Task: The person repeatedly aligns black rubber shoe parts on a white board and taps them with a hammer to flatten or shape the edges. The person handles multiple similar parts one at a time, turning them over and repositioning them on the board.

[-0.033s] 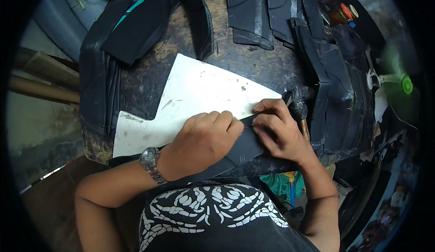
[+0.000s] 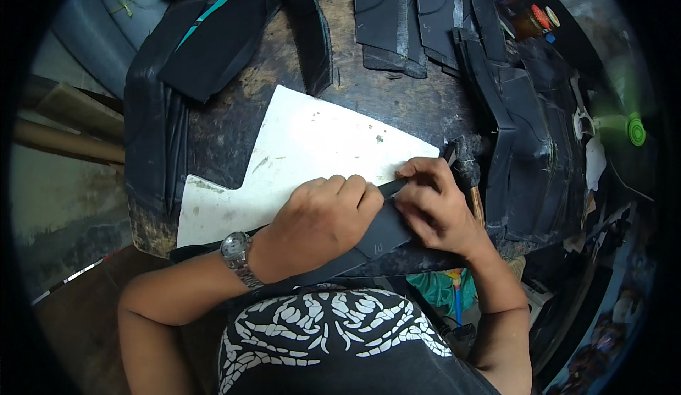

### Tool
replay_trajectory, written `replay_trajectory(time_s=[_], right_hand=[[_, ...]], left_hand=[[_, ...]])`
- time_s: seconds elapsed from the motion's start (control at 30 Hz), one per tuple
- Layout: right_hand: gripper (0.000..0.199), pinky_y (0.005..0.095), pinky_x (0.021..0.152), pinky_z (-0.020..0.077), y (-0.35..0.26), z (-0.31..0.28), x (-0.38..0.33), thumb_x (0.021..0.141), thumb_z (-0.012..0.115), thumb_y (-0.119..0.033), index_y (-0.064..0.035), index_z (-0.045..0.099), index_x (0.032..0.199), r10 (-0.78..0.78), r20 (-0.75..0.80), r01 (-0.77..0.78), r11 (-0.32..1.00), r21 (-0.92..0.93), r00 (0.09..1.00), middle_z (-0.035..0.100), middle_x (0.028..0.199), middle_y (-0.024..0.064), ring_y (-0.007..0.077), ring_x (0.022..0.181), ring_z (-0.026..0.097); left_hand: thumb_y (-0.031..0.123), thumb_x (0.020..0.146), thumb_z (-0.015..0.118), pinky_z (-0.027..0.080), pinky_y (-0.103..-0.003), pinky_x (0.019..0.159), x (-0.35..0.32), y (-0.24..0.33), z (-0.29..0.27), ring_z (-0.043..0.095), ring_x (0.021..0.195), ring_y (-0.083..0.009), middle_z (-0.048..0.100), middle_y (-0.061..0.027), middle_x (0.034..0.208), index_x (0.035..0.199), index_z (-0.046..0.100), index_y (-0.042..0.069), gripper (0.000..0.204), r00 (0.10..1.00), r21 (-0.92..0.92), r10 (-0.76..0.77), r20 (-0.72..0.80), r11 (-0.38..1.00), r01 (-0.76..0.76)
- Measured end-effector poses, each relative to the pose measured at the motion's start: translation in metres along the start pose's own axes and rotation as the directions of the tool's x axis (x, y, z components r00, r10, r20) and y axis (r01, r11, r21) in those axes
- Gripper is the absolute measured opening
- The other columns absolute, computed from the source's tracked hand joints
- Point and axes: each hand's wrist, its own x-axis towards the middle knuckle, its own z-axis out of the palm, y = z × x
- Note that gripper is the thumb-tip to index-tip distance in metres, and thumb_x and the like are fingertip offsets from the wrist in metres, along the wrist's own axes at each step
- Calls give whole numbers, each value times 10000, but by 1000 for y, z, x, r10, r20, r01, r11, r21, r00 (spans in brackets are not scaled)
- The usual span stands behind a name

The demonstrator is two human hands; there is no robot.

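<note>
Black strip (image 2: 376, 235) under both hands

Nothing has shifted since the earlier view: the left hand (image 2: 323, 214) presses on the black strip (image 2: 379, 233) just as before, and the right hand (image 2: 436, 207) pinches its edge in the same spot beside it.

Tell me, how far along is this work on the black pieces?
Many cut black pieces already lie stacked around the worn table. In hand: the left hand presses a dark strip against the white sheet while the right hand works its edge. How much is left cannot be told.
</note>
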Motion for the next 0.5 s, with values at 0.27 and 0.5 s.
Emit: replay_trajectory(time_s=[0.27, 0.5], right_hand=[[567, 476, 1002, 502, -15, 24, -23, 690, 827, -17, -75, 729, 1246, 8, 11, -4, 952, -307, 1000, 493, 1287, 199, 390, 1197, 526], [512, 466, 1000, 500, -17, 31, -20, 710, 817, -13, -70, 722, 1210, 25, -47, -38, 951, -307, 999, 502, 1310, 210, 391, 1193, 527]], left_hand=[[70, 846, 631, 511, -271, 553, 3, -5, 14, 608, 645, -140, 545, -32, 738, 820, 594, 46, 51, 986, 19, 125, -115, 992, -123], [39, 831, 677, 520, -329, 575, 3, -9, 11, 623, 649, -199, 572, -80, 760, 871, 619, -13, 87, 988, -54, 153, -27, 987, -154]])
